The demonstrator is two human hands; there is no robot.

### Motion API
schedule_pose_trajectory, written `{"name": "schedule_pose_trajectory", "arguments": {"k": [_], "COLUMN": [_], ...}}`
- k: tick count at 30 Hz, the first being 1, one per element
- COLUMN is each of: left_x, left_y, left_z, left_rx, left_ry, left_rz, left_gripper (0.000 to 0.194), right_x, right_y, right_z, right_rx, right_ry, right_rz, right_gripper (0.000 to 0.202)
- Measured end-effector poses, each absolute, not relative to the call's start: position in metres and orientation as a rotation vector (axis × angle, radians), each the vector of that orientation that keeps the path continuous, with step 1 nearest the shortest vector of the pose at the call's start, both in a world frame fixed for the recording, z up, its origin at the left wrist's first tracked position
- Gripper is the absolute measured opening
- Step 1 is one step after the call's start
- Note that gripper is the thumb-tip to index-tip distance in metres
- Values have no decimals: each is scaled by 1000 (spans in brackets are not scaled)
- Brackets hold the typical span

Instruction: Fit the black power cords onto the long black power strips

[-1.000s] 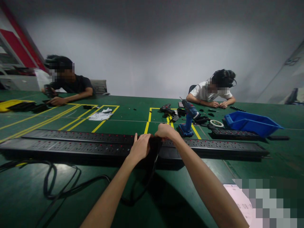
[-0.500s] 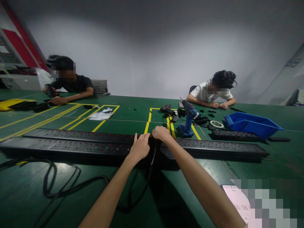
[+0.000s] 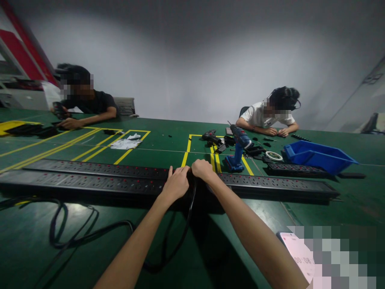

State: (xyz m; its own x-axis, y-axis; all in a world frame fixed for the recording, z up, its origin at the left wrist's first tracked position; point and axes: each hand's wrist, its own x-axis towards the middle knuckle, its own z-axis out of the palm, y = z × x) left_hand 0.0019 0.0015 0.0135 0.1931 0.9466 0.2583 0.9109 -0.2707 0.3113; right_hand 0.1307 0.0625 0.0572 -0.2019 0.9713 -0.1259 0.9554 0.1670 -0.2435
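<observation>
Head view: left hand (image 3: 176,185) lay curled on the long black multi-socket power strip (image 3: 90,185) at mid-bench. Right hand (image 3: 202,168), fingers closed, gripped the black cable (image 3: 188,218) where it met the strip. Cable trailed across the green bench (image 3: 36,261).

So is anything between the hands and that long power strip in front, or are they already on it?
Nothing visible stands between them. The left hand and right hand both rest on the near power strip at its middle, where the black cable meets it.
</observation>
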Motion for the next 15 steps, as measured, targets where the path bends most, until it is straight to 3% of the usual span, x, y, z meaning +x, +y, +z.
{"name": "schedule_pose_trajectory", "arguments": {"k": [4, 11, 15], "left_x": [3, 3, 2], "left_y": [2, 2, 1], "left_z": [14, 14, 13], "left_rx": [2362, 2365, 2382], "left_ry": [1829, 1815, 1790], "left_rz": [607, 597, 624], "left_gripper": [48, 52, 47], "right_x": [132, 132, 138], "right_y": [57, 45, 28], "right_z": [48, 50, 51], "right_rx": [-1841, -1847, -1825], "right_ry": [-2379, -2311, -2200], "right_rz": [194, 149, 93], "right_gripper": [41, 35, 43]}}
